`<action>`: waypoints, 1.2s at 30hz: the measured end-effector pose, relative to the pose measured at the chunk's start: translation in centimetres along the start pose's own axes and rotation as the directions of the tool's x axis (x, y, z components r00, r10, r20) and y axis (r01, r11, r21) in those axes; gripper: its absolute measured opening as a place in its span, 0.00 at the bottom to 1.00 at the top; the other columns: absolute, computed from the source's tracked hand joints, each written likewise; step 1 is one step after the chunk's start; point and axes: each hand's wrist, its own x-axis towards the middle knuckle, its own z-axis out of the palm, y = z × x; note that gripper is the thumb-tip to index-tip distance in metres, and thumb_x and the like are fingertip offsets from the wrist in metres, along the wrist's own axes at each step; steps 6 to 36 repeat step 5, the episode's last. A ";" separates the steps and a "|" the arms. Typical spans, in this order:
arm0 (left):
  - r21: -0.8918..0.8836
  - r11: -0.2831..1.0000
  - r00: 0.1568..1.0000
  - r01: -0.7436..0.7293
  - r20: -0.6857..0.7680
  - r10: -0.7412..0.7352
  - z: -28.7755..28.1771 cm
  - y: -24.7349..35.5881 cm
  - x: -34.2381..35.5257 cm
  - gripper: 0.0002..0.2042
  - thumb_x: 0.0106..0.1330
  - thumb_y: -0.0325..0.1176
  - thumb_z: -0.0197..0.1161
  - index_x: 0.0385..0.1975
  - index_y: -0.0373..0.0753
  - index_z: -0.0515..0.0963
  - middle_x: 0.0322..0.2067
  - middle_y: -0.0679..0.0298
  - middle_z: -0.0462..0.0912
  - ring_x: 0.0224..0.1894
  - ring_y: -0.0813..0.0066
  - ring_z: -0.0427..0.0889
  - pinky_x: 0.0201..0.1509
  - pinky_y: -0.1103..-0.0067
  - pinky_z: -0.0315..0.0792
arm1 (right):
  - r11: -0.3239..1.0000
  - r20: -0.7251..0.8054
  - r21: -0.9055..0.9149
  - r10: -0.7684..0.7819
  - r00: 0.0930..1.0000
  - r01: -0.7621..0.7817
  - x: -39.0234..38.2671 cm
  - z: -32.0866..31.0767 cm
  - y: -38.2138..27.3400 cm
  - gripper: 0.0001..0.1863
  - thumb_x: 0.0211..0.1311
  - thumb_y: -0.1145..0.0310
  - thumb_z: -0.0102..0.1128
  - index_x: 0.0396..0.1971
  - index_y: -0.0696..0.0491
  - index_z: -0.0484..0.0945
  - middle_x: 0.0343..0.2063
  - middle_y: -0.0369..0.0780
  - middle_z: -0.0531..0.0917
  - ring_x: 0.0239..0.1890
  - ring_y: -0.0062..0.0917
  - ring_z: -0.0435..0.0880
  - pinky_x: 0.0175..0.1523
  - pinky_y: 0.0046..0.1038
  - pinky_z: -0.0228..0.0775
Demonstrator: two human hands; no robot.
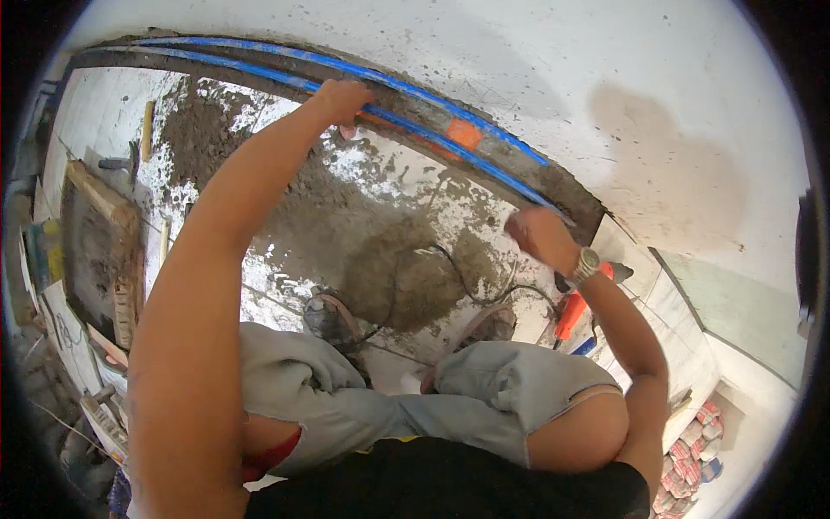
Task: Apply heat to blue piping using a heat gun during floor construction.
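Observation:
Two long blue pipes run side by side in a rough channel (586, 197) cut along the foot of the white wall. My left hand (341, 102) is closed around the lower blue pipe (497, 170), at the far middle. Behind it, the upper blue pipe (432, 97) lies closer to the wall. Just below the right end of the lower pipe, my right hand (545, 235) is curled with its fingers drawn in; whatever they may hold is hidden. An orange piece (464, 133) sits between the pipes.
An orange power tool (572, 316) lies by my right wrist, and its black cord (467, 290) crosses the mortar-smeared floor (415, 251) near my shoes. At left stand a wooden frame (104, 190) and scattered boards. Stacked bags (692, 458) fill the lower right.

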 end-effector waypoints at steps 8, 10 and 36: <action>0.011 1.000 1.000 -0.020 -0.023 0.020 1.1 -0.7 0.0 0.41 0.36 0.39 0.83 0.57 0.46 0.73 0.54 0.59 0.78 0.60 0.56 0.75 0.56 0.58 0.74 | 0.972 -0.406 -0.106 0.150 0.902 -0.209 5.5 2.2 0.9 0.32 0.56 0.61 0.68 0.61 0.51 0.70 0.52 0.53 0.77 0.52 0.49 0.77 0.56 0.43 0.70; 0.011 1.000 1.000 -0.020 -0.023 0.020 1.1 -0.7 0.0 0.41 0.36 0.39 0.83 0.57 0.46 0.73 0.54 0.59 0.78 0.60 0.56 0.75 0.56 0.58 0.74 | 0.972 -0.406 -0.106 0.150 0.902 -0.209 5.5 2.2 0.9 0.32 0.56 0.61 0.68 0.61 0.51 0.70 0.52 0.53 0.77 0.52 0.49 0.77 0.56 0.43 0.70; 0.011 1.000 1.000 -0.020 -0.023 0.020 1.1 -0.7 0.0 0.41 0.36 0.39 0.83 0.57 0.46 0.73 0.54 0.59 0.78 0.60 0.56 0.75 0.56 0.58 0.74 | 0.972 -0.406 -0.106 0.150 0.902 -0.209 5.5 2.2 0.9 0.32 0.56 0.61 0.68 0.61 0.51 0.70 0.52 0.53 0.77 0.52 0.49 0.77 0.56 0.43 0.70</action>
